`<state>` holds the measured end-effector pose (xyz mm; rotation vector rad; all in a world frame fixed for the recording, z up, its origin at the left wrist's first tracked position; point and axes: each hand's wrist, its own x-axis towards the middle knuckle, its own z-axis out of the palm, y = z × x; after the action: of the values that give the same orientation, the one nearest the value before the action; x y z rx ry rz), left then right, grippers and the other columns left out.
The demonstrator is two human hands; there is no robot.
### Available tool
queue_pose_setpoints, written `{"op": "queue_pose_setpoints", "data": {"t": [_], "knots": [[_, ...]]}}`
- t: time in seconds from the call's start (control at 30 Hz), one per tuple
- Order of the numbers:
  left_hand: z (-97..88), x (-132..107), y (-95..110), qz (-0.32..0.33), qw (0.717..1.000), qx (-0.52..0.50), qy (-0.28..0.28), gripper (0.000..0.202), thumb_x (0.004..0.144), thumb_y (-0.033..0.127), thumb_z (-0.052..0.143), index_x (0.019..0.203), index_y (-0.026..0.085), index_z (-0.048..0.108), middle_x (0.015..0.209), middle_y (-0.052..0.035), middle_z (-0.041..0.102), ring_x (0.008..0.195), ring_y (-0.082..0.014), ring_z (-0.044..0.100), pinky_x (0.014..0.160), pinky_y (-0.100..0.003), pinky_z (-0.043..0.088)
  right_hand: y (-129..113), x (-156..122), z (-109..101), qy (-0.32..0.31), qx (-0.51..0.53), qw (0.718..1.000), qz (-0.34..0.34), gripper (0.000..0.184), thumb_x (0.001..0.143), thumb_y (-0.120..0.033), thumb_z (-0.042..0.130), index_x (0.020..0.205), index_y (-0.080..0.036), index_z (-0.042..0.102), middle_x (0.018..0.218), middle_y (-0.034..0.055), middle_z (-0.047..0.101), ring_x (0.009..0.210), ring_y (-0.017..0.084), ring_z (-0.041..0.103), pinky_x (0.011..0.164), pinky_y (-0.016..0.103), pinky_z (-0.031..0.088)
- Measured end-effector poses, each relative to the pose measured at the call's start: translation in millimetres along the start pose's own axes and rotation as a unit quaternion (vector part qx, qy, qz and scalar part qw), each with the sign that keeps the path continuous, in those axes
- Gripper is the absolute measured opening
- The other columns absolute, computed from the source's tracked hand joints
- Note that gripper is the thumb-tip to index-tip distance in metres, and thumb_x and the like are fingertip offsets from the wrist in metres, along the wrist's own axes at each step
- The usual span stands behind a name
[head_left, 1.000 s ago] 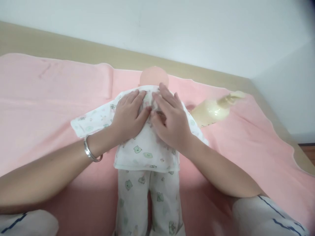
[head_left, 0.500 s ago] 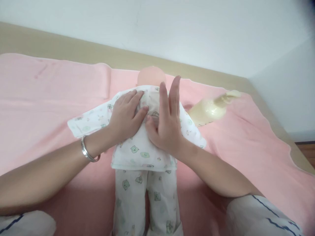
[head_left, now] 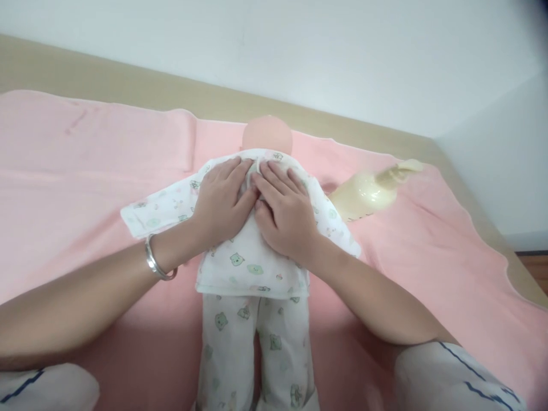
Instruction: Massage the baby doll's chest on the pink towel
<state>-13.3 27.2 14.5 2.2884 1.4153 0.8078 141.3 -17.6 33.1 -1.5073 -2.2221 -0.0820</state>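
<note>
A baby doll in a printed white shirt (head_left: 252, 277) and matching trousers (head_left: 229, 348) lies stretched out, its bare head (head_left: 268, 135) at the far end. Flat on the left of the shirt's upper part rests my left hand (head_left: 225, 197), fingers extended, a silver bangle (head_left: 156, 260) at its wrist. Beside it my right hand (head_left: 286, 211) lies on the right of the same part, palm down with fingers spread. Between them the thumbs come close together. Both hands cover some of the shirt, and the doll's face is out of sight.
Under the doll a pink cloth (head_left: 107, 154) spreads over a wooden tabletop (head_left: 128, 83). A pale yellow see-through bottle (head_left: 363, 194) with a narrow top lies on its side at the right, near the doll's sleeve. Behind the table stands a white wall (head_left: 299, 51).
My right hand has come down from raised, upright fingers to lying flat on the shirt. My left hand has stayed in its place on the doll.
</note>
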Motion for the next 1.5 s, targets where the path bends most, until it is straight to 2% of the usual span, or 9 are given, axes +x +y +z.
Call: {"op": "queue_pose_setpoints", "data": {"t": [0.07, 0.27, 0.37, 0.5, 0.87, 1.1, 1.5], "knots": [[0.4, 0.3, 0.3, -0.007, 1.000, -0.002, 0.005, 0.057, 0.099, 0.044, 0.028, 0.145, 0.018, 0.050, 0.152, -0.0114, 0.053, 0.145, -0.0294, 0.044, 0.124, -0.052, 0.032, 2.1, 1.5, 2.9, -0.013, 0.017, 1.000, -0.012, 0.050, 0.096, -0.023, 0.033, 0.137, -0.015, 0.061, 0.155, 0.0079, 0.052, 0.151, 0.022, 0.039, 0.127, 0.047, 0.028], [3.0, 1.1, -1.9, -0.002, 1.000, -0.009, 0.015, 0.058, 0.099, 0.045, 0.030, 0.143, 0.014, 0.052, 0.149, -0.0136, 0.054, 0.144, -0.0304, 0.045, 0.123, -0.052, 0.033, 5.2, 1.4, 8.3, 0.039, 0.050, 0.998, -0.020, 0.047, 0.094, -0.023, 0.037, 0.128, -0.013, 0.067, 0.148, 0.0090, 0.058, 0.146, 0.024, 0.047, 0.126, 0.045, 0.031], [4.4, 1.3, -3.9, 0.002, 1.000, -0.012, 0.021, 0.056, 0.099, 0.046, 0.031, 0.142, 0.017, 0.052, 0.148, -0.0126, 0.055, 0.142, -0.0308, 0.046, 0.122, -0.054, 0.034, 7.1, 0.9, 12.9, 0.073, 0.063, 0.995, -0.032, 0.045, 0.092, -0.022, 0.038, 0.124, -0.012, 0.069, 0.145, 0.0108, 0.061, 0.143, 0.025, 0.050, 0.125, 0.046, 0.033], [4.6, 1.4, -4.5, 0.002, 1.000, -0.014, 0.022, 0.055, 0.099, 0.046, 0.031, 0.141, 0.018, 0.053, 0.148, -0.0121, 0.056, 0.142, -0.0307, 0.047, 0.122, -0.055, 0.035, 8.3, 0.8, 15.5, 0.080, 0.068, 0.994, -0.036, 0.044, 0.092, -0.021, 0.040, 0.124, -0.013, 0.069, 0.144, 0.0103, 0.063, 0.143, 0.026, 0.050, 0.125, 0.046, 0.034], [5.8, 1.2, -4.5, 0.001, 1.000, -0.011, 0.026, 0.060, 0.098, 0.046, 0.030, 0.143, 0.014, 0.053, 0.148, -0.0140, 0.055, 0.142, -0.0312, 0.047, 0.121, -0.053, 0.035, 8.7, 0.5, 15.3, 0.081, 0.069, 0.994, -0.036, 0.043, 0.092, -0.021, 0.040, 0.123, -0.015, 0.068, 0.144, 0.0089, 0.062, 0.143, 0.025, 0.051, 0.124, 0.047, 0.035], [5.5, 1.4, -4.4, 0.005, 1.000, -0.011, 0.028, 0.059, 0.098, 0.045, 0.032, 0.143, 0.012, 0.053, 0.147, -0.0152, 0.056, 0.142, -0.0320, 0.047, 0.122, -0.052, 0.035, 8.4, 0.7, 15.4, 0.092, 0.074, 0.992, -0.039, 0.042, 0.091, -0.020, 0.041, 0.120, -0.012, 0.070, 0.142, 0.0115, 0.064, 0.141, 0.027, 0.053, 0.123, 0.048, 0.037], [5.5, 0.7, -5.0, -0.003, 1.000, -0.010, 0.026, 0.058, 0.099, 0.045, 0.033, 0.144, 0.014, 0.052, 0.150, -0.0136, 0.054, 0.143, -0.0307, 0.046, 0.123, -0.052, 0.034, 8.2, 0.6, 14.2, 0.083, 0.078, 0.993, -0.036, 0.040, 0.091, -0.020, 0.041, 0.119, -0.013, 0.069, 0.143, 0.0115, 0.063, 0.142, 0.026, 0.051, 0.124, 0.048, 0.036]]}}
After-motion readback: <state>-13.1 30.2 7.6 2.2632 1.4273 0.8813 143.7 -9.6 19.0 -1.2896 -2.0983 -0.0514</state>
